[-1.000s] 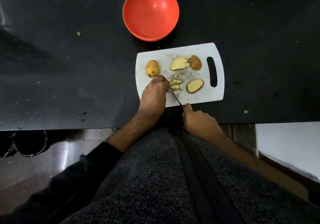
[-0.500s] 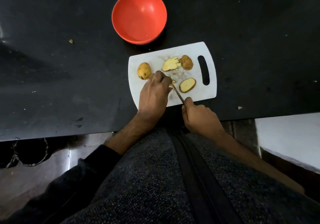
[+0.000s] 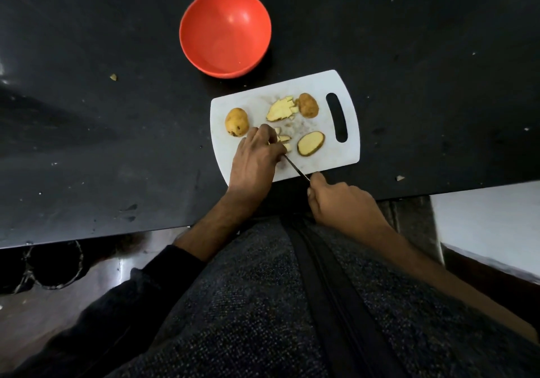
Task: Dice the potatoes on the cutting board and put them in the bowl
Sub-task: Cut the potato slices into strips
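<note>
Red bowl (image 3: 225, 31), white cutting board (image 3: 321, 85), black counter (image 3: 87, 129)

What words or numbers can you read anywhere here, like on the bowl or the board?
None. No writing, number or sign shows in this view.
The red bowl is plain inside and on its rim.
The white board bears only stains and potato bits, no brand.
The knife shows as a thin dark line, too small to tell any mark.
The black counter has only specks and scuffs.

Dark speckled knit top (image 3: 263, 304), black sleeve (image 3: 163, 272)
</note>
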Demonstrator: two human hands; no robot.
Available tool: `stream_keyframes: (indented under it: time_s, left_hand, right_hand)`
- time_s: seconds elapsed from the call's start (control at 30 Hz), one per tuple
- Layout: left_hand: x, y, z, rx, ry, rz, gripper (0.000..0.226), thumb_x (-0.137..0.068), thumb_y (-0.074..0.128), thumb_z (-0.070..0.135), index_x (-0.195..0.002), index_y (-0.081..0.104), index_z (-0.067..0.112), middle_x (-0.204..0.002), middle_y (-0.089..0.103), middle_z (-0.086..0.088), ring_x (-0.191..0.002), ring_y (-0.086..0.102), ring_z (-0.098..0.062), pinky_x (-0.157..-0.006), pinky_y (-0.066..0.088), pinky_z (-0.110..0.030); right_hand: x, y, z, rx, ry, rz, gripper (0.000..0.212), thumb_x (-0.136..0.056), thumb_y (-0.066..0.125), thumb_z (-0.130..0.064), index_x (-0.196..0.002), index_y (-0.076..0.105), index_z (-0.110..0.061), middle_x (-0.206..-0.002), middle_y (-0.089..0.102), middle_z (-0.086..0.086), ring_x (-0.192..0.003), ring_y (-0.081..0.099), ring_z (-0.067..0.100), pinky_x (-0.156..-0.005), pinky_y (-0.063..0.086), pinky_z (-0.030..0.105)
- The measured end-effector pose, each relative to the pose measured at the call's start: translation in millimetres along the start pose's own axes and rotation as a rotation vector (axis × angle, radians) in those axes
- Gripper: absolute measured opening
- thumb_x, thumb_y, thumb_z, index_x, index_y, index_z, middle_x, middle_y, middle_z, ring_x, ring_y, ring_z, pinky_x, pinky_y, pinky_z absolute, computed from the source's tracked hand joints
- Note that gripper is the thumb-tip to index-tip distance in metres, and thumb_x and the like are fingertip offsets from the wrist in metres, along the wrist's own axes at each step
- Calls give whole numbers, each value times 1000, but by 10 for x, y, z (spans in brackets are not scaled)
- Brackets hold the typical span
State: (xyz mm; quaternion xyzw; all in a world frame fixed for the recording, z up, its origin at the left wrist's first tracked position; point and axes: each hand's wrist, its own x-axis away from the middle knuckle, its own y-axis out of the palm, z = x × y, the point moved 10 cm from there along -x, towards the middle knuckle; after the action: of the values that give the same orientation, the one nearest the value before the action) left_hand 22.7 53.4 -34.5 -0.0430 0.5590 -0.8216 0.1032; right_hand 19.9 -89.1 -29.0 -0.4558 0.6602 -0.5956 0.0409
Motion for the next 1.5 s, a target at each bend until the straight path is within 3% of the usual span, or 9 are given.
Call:
stream_keyframes:
  time_s: [0.13, 0.4, 0.57, 0.77, 0.93, 1.07, 1.2, 1.33, 1.5]
  left_hand:
    - [-12, -25, 47, 18, -3, 11, 10, -80, 76, 13, -89, 77, 9, -99, 59, -11, -91, 55, -32, -72, 48, -42]
    - [-184, 35, 342, 63, 39, -35, 20, -83, 77, 24, -97, 73, 10, -104, 61, -9, -99, 57, -29, -76, 48, -42]
    - [-326, 210, 533, 9, 77, -184, 38, -87, 73, 21, -125, 66, 18, -133, 59, -9, -118, 54, -33, -93, 45, -46]
    - [-427, 260, 592, 59, -72, -222, 37, -88, 73, 26, -121, 64, 11, -119, 55, -15, -108, 56, -34, -89, 49, -45]
    - [-511, 328, 615, 121, -210, -285, 52, -84, 78, 32, -126, 57, 10, -136, 47, -17, -112, 58, -34, -88, 51, -43]
    - [-480, 357, 650, 154, -163, -349, 73, -78, 84, 27, -139, 49, 12, -144, 38, -14, -114, 59, -33, -93, 51, -44]
    - [-486, 348, 644, 139, -121, -327, 58, -82, 80, 20, -134, 57, 12, -140, 43, -12, -120, 56, -31, -98, 50, -46]
    - [-505, 309, 545, 109, -165, -284, 57, -84, 79, 24, -134, 56, 9, -146, 43, -14, -128, 49, -32, -105, 45, -43]
    - [-495, 294, 494, 164, -191, -275, 65, -76, 85, 24, -131, 56, 6, -132, 53, -16, -122, 51, -33, -99, 46, -42]
  right_hand:
    - [76, -102, 147, -76, 63, 52, 18, -105, 29, -37, -99, 31, -20, -66, 42, -2, -59, 43, 27, -57, 36, 37]
    - [-12, -207, 560, -235, 190, 216, 19, -104, 32, -36, -94, 36, -19, -67, 52, 5, -59, 52, 31, -54, 42, 40]
    - [-40, -172, 698, -257, 220, 192, 20, -104, 33, -35, -96, 37, -18, -70, 51, 4, -62, 49, 30, -57, 36, 37]
    - [-99, -107, 737, -283, 215, 136, 20, -104, 32, -35, -94, 34, -18, -66, 42, -1, -62, 45, 30, -58, 36, 38]
    - [-179, -121, 757, -301, 209, 151, 19, -103, 32, -36, -98, 35, -18, -77, 53, 12, -71, 56, 39, -59, 40, 40]
    - [-198, -163, 803, -311, 227, 168, 21, -103, 33, -35, -99, 38, -16, -75, 53, 10, -71, 58, 40, -62, 47, 44]
    - [-210, -112, 766, -329, 232, 140, 22, -103, 31, -36, -100, 39, -16, -80, 58, 14, -75, 59, 40, -67, 51, 47]
    - [-241, -92, 668, -304, 221, 141, 19, -105, 31, -34, -98, 33, -16, -71, 45, 6, -73, 56, 39, -61, 40, 40]
    - [-280, -118, 552, -220, 208, 173, 13, -104, 34, -27, -96, 28, -17, -65, 33, -2, -76, 61, 41, -59, 29, 37]
